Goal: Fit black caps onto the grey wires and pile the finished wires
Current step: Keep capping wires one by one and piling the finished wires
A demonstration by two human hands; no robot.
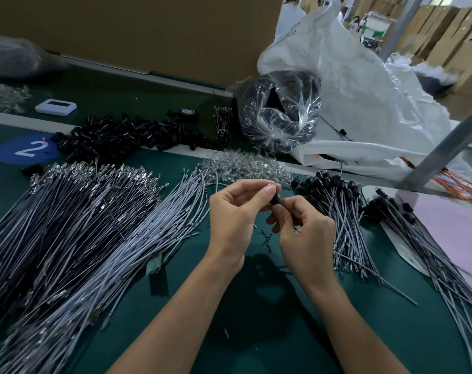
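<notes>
- Forearms come in from the bottom edge and both hands meet over the green mat.
- Black cap sits between the two hands, at the left thumb tip and just above the right fingertips.
- Left hand: thumb and forefinger pinch the cap from the upper left, other fingers loosely curled.
- Right hand: fingers curled tight, pinching just below the cap. I take it that's the grey wire end, but the wire is hidden in the fingers, so I can't confirm.
- Cap axis looks tilted, upper left to lower right, in line with the push between the hands.
- Cap is small, matte, round-bodied, probably rubbery.
- Finished pile, thin grey leads with black heads fanned out, lies just right of the right hand. I judge that hand does the drop.
- Uncapped wires, pale and springy, are left of the left hand.
- Loose caps heap is farther back on the left, clear parts heap behind the hands.
</notes>
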